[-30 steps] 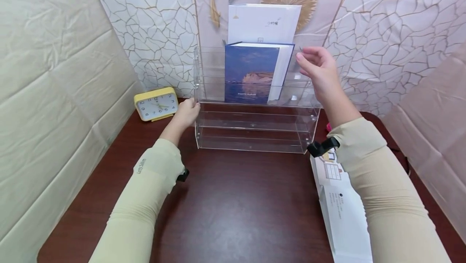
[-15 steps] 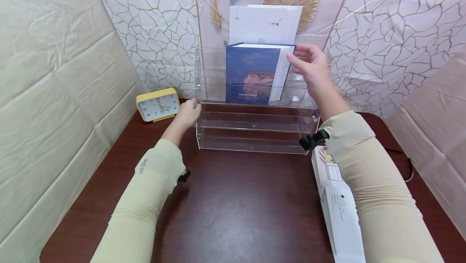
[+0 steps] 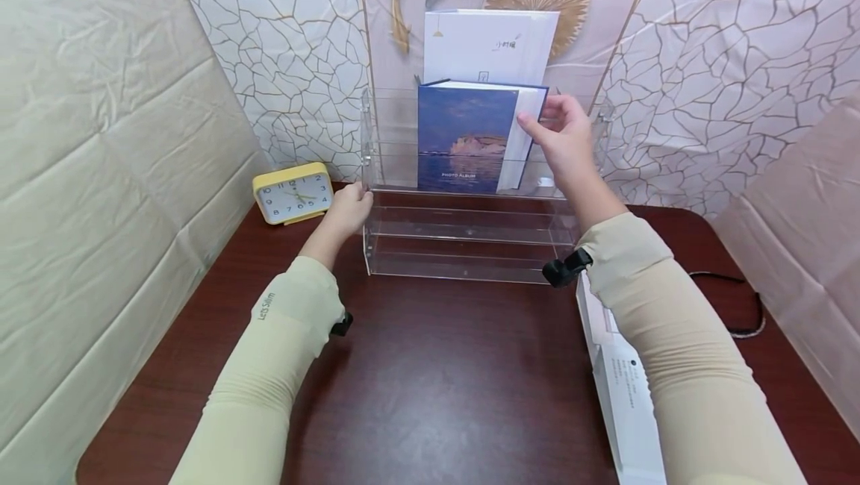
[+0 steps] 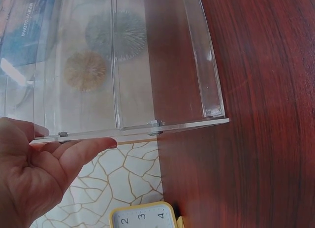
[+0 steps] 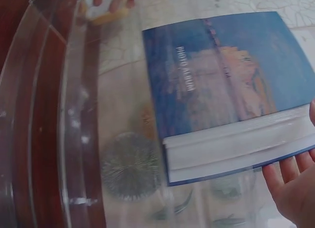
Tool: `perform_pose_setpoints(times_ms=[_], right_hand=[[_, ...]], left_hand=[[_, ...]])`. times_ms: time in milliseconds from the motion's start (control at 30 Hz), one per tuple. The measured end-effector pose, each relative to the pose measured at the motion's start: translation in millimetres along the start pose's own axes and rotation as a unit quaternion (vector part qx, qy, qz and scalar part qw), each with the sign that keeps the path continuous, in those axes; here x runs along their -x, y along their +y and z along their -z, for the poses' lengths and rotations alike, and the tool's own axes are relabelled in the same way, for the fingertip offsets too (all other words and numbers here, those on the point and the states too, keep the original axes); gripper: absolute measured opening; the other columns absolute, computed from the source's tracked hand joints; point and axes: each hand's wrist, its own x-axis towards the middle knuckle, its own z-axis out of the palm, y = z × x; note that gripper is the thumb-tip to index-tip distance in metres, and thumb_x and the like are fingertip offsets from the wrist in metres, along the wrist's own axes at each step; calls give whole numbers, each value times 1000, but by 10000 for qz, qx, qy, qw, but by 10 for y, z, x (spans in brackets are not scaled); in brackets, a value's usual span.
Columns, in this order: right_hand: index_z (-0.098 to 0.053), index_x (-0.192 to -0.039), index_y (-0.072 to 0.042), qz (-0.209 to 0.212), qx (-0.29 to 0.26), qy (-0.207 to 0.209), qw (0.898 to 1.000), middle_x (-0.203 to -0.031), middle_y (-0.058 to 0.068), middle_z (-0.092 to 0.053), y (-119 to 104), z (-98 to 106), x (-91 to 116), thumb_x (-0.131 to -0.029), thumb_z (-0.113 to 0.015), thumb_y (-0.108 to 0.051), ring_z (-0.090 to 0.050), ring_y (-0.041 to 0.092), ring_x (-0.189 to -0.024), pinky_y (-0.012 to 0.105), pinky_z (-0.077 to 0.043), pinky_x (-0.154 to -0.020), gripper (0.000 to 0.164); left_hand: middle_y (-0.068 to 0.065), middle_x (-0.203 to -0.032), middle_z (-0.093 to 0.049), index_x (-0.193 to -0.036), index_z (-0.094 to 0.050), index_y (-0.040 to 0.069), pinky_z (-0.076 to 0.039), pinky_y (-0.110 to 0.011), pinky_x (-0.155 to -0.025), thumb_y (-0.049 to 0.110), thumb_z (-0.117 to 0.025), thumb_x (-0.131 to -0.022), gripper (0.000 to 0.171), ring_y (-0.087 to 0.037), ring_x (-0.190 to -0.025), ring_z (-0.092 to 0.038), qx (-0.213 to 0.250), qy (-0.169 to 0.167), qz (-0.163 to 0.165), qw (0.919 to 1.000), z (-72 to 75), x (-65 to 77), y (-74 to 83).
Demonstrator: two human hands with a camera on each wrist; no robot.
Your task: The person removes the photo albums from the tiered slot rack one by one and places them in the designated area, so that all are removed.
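A blue photo album [image 3: 463,130] with a cliff-and-sea picture stands upright in the upper tier of a clear acrylic rack [image 3: 463,268]. My right hand [image 3: 567,138] holds the album's right side, thumb on the white page edges and fingers behind the back cover. In the right wrist view, the fingertips lie along the album's [image 5: 221,80] back cover edge. My left hand [image 3: 349,209] grips the rack's left side panel. In the left wrist view, that panel [image 4: 133,131] passes between the thumb and fingers of my left hand [image 4: 39,174].
Behind the blue album stands a taller white album [image 3: 484,45]. A yellow clock [image 3: 293,194] is left of the rack. On the right of the dark wooden table [image 3: 430,380] lies a white box [image 3: 628,395], partly under my right sleeve. A black cable [image 3: 759,313] lies farther right.
My right hand has moved left from beside the album and taken hold of its right side, then slid slightly lower. My left hand stays on the rack.
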Motion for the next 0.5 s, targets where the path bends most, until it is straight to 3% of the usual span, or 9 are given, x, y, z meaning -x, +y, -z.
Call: perform_pose_setpoints(times_ms=[233,400,500], right_hand=[[-50,-112,-5,75,1249,-83,9921,-100,7,-60,101,-25,38,-76,-79,-26,-55,15,-88,26,-44,-79,50],[-48,-114,-5,210,2105,-201,9772,-104,10,-62,151,-19,46,-72,-81,-35,-58,18,-91,29,-46,-80,61],[-48,-113,-4,345,2332,-201,9716,-101,10,-64,186,-29,56,-70,-83,-36,-59,18,-87,28,-47,-77,64]], left_hand=[[-15,-77,-53,-97,-52,-2,-46,-38,-72,18,-35,-100,27,-28,-77,-56,-76,10,17,10000,-6,4,0],[-13,-75,-52,-95,-52,-2,-45,-38,-72,18,-35,-100,26,-28,-77,-55,-98,32,22,9999,1,7,13],[-13,-75,-52,-95,-52,-1,-45,-38,-73,18,-36,-100,26,-28,-78,-55,-96,32,18,9999,3,8,18]])
